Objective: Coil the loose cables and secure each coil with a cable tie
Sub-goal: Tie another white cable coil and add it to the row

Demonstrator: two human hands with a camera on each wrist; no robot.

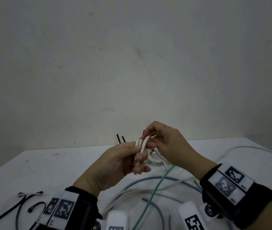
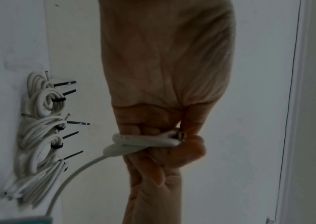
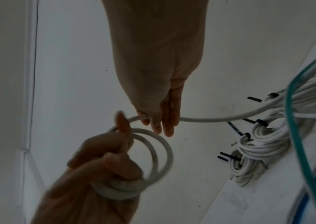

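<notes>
From the head view, the left hand (image 1: 122, 161) grips the white coil (image 1: 141, 145) above the table (image 1: 49, 165); the right hand (image 1: 166, 143) pinches the cable just beside it.

At the left wrist, the cut end (image 2: 180, 134) sits under the thumb: keep it pinned.

At the right wrist, lay each new loop flush against the held ones, feeding slack evenly.

Standing behind the white table (image 1: 52, 165): a scuffed pale wall (image 1: 132, 63), carrying small dark marks. Running down it in the wrist views: a thin dark line (image 2: 289, 97).
</notes>
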